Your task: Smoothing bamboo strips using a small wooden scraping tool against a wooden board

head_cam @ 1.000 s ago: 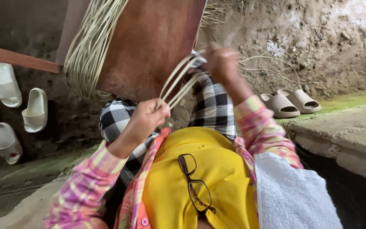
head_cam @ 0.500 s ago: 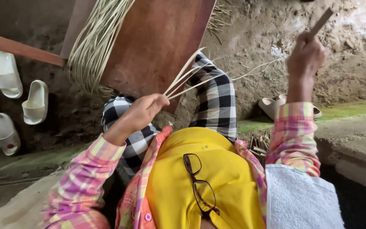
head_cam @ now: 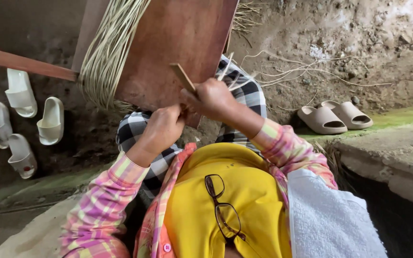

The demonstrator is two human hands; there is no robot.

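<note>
My left hand [head_cam: 161,129] pinches the near ends of several pale reed strips [head_cam: 237,79] in front of my lap. My right hand [head_cam: 211,98] sits right beside it, closed on a short flat wooden stick [head_cam: 182,76] that points up and to the left. The strips trail away over my checked trousers [head_cam: 249,95] towards the dirt. Behind both hands leans a reddish-brown wooden board [head_cam: 178,43]. A thick bundle of pale reeds [head_cam: 108,52] hangs down its left side.
Several white slippers [head_cam: 22,119] lie on the ground at the left. A tan pair of slippers [head_cam: 333,117] sits at the right by a mossy concrete ledge [head_cam: 388,143]. Glasses [head_cam: 223,210] hang on my yellow shirt, and a white towel [head_cam: 328,220] lies at my right side.
My right hand, raised high to the right with the stick half a second ago, has come back down next to my left hand. The strips have gone slack.
</note>
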